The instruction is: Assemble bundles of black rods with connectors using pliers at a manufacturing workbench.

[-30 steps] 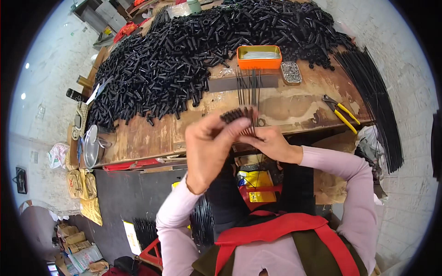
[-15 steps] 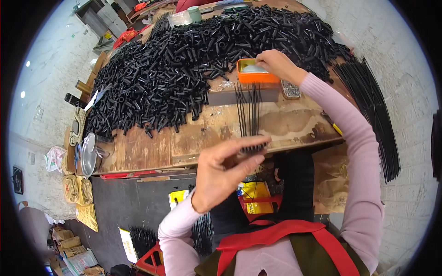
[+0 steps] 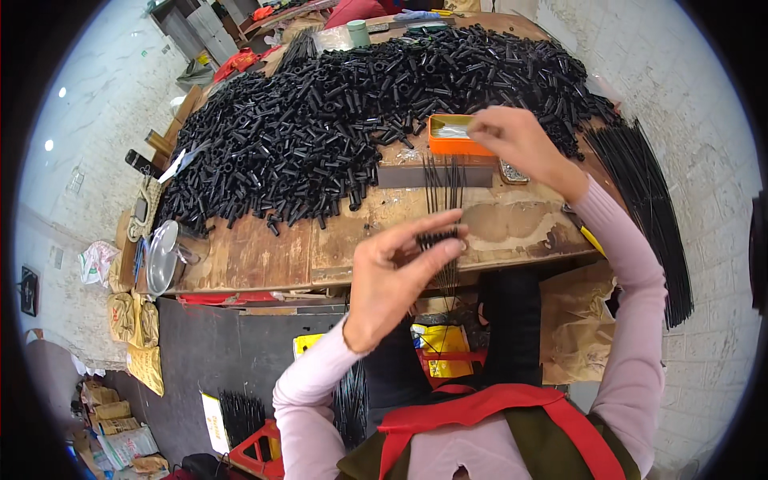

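My left hand (image 3: 400, 280) is closed around a small bundle of thin black rods (image 3: 444, 186), pinched in a row between thumb and fingers above the table's front edge. Their far ends point away from me. At the right edge of an orange box (image 3: 458, 147) is my right hand (image 3: 524, 148), its thumb and fingertips pressed together. Whatever they hold, if anything, is too small to make out. Thin pale pieces (image 3: 453, 130) lie inside the box. Partly under my right hand is a small tray of tiny metal parts (image 3: 513, 171).
A large heap of short black tubes (image 3: 280, 144) covers the far and left table. Long black rods (image 3: 640, 208) lie along the right edge, near yellow-handled pliers (image 3: 588, 232). A clear round lid or bowl (image 3: 162, 258) stands at the left. Red stools (image 3: 260, 452) hold more rods below.
My right hand has drawn back a little, toward me and to the right, from over the orange box to its edge. The left hand still grips the rods, slightly shifted.
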`<state>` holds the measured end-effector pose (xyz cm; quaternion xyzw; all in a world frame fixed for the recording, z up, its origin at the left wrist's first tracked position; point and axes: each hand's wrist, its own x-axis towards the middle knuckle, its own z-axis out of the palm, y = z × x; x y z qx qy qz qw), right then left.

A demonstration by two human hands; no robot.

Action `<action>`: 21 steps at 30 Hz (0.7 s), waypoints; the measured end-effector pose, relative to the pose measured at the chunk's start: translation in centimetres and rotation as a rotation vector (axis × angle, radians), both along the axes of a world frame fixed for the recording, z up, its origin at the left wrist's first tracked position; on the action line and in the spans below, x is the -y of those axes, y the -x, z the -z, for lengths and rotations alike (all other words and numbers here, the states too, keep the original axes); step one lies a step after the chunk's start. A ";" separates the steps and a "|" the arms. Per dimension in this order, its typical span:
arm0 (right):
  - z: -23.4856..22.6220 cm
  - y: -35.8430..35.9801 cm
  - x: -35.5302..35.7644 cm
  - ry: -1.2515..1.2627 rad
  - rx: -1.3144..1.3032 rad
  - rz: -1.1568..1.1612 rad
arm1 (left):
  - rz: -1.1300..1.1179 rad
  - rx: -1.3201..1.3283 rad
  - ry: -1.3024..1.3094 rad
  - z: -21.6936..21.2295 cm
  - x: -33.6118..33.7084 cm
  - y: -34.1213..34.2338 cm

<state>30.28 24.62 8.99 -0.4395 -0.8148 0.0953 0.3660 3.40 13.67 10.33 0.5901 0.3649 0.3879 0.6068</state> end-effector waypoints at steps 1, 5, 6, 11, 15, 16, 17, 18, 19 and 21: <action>-1.6 1.2 3.1 0.000 -0.025 -0.001 | -0.053 0.069 -0.100 0.9 -0.4 -0.3; -4.7 4.1 11.9 -0.271 0.143 -0.012 | -0.048 0.168 -0.045 0.5 -0.6 -0.6; -4.9 4.3 13.1 -0.268 0.140 -0.011 | -0.029 0.213 -0.033 0.4 -0.5 -0.8; -4.8 4.3 15.0 -0.371 0.463 0.005 | 0.018 0.266 -0.031 0.7 -0.2 -1.0; -4.7 4.5 15.6 -0.331 0.501 0.019 | 0.031 0.312 -0.045 0.5 -0.3 -0.7; -4.6 4.3 15.6 -0.335 0.531 0.021 | 0.033 0.292 -0.042 0.4 -0.3 -0.7; -4.5 4.3 15.6 -0.340 0.561 0.024 | 0.035 0.273 -0.039 0.4 -0.3 -0.6; -4.4 4.2 15.4 -0.342 0.559 0.020 | 0.031 0.272 -0.040 0.3 -0.4 -0.6; -4.3 4.1 15.3 -0.359 0.570 0.016 | 0.034 0.267 -0.047 0.4 -0.5 -0.6; -4.3 4.1 15.1 -0.376 0.580 0.011 | 0.037 0.263 -0.054 0.3 -0.6 -0.6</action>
